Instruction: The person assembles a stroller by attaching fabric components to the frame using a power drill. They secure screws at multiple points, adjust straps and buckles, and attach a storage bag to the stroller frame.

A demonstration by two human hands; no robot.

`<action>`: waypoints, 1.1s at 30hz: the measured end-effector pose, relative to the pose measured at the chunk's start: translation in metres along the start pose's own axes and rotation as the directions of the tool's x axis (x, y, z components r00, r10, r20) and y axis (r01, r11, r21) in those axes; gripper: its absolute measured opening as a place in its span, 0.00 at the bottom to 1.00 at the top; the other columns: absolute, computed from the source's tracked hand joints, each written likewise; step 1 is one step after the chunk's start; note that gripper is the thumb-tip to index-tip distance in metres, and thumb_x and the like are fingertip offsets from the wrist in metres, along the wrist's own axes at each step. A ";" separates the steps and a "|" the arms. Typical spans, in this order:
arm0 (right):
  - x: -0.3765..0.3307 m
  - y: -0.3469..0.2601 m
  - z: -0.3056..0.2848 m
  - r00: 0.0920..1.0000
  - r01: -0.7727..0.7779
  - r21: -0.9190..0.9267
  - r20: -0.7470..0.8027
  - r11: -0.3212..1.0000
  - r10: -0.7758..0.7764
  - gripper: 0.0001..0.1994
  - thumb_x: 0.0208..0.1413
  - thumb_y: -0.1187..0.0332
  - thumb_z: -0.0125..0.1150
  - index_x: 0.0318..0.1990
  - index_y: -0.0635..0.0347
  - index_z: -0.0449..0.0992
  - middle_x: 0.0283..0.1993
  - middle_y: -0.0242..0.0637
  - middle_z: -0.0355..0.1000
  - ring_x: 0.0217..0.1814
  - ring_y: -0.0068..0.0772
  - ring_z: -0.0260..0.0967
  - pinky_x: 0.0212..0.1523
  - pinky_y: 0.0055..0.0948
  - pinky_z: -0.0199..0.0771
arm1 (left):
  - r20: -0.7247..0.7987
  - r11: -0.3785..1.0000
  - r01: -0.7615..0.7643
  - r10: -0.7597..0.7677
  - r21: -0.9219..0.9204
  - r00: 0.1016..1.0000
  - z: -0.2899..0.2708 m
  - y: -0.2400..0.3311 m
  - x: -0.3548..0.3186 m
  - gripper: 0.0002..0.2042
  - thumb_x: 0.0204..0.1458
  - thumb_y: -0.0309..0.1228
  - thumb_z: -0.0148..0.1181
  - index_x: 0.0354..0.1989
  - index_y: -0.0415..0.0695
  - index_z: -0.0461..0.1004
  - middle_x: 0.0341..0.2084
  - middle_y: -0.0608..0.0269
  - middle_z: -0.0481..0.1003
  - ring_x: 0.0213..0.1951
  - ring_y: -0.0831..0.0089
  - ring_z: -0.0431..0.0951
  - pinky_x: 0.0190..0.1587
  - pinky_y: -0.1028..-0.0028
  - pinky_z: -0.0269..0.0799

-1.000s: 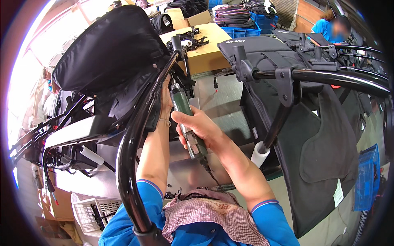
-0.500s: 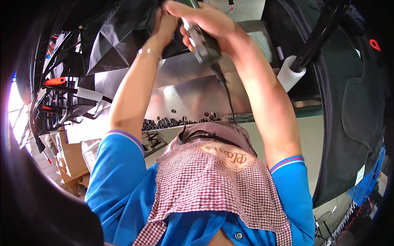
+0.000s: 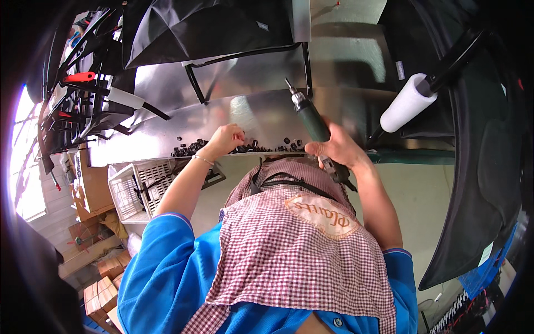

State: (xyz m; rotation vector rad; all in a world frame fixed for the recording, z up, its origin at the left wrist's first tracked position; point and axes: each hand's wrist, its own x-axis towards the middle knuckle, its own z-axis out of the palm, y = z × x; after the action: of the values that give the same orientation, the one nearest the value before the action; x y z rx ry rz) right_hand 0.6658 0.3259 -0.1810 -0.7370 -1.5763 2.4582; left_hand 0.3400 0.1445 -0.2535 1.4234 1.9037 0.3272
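- Seen from above, with twelve o'clock pointing away from the wearer: two bare hands work at the near edge of a shiny metal bench [image 3: 156, 106].
- The right hand [image 3: 340, 147] grasps a dark green power screwdriver [image 3: 312, 121], its palm and fingers wrapped around the lower body, thumb towards nine o'clock.
- The screwdriver's long axis slants from eleven o'clock, where the bare metal tip points, to five o'clock at its rear. The tip appears to touch nothing.
- The left hand [image 3: 223, 141] is at the small black pieces [image 3: 192, 148] scattered along the bench edge. Its fingers are curled; whether they pinch a piece, I cannot tell.
- The key relation: pieces lie at nine and three o'clock from the left hand, which is the nearer hand to most of them. The row's right end lies just beside the right thumb. The screwdriver body sits towards three o'clock from the left hand, well apart from it.
- At twelve o'clock, beyond the hands, black fabric [image 3: 206, 33] hangs above a bent black tube [image 3: 250, 54].
- At two o'clock from the right hand is a white sleeve [image 3: 409, 103] on a dark tube.
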 end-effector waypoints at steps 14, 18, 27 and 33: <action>-0.011 0.011 0.014 1.000 0.020 0.020 -0.018 1.000 -0.019 0.45 0.39 0.53 0.79 0.59 0.67 0.59 0.31 0.29 0.59 0.21 0.22 0.67 0.18 0.23 0.73 | -0.237 0.993 0.053 -0.027 0.106 0.971 -0.006 -0.026 -0.009 0.06 0.40 0.24 0.66 0.28 0.40 0.78 0.28 0.59 0.76 0.29 0.67 0.78 0.35 0.71 0.74; -0.012 0.017 0.016 1.000 0.017 0.020 -0.024 1.000 -0.017 0.44 0.40 0.55 0.79 0.59 0.67 0.58 0.31 0.29 0.59 0.21 0.22 0.67 0.18 0.23 0.73 | -0.191 0.983 0.116 -0.088 0.142 0.978 -0.022 -0.043 -0.025 0.05 0.39 0.24 0.65 0.27 0.41 0.78 0.28 0.58 0.76 0.30 0.65 0.78 0.36 0.70 0.75; -0.009 0.023 0.022 0.997 0.060 -0.134 -0.043 0.989 -0.066 0.48 0.36 0.49 0.80 0.59 0.72 0.62 0.44 0.39 0.68 0.49 0.32 0.68 0.52 0.27 0.69 | -0.195 0.955 0.256 -0.225 0.149 0.955 -0.014 -0.055 -0.049 0.05 0.39 0.27 0.65 0.26 0.43 0.79 0.27 0.59 0.75 0.32 0.63 0.78 0.39 0.67 0.74; -0.012 0.025 0.027 0.995 0.065 -0.155 -0.060 0.986 -0.075 0.47 0.35 0.47 0.80 0.57 0.72 0.64 0.47 0.40 0.69 0.52 0.33 0.65 0.57 0.28 0.64 | -0.186 0.940 0.229 -0.185 0.253 0.965 0.005 -0.037 -0.046 0.07 0.41 0.34 0.66 0.26 0.45 0.80 0.30 0.58 0.76 0.33 0.59 0.77 0.39 0.62 0.73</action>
State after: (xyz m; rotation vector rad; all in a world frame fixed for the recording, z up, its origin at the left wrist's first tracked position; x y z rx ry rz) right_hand 0.6678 0.2888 -0.1897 -0.7623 -1.7489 2.2599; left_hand 0.3223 0.0884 -0.2604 1.3845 2.2800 0.0801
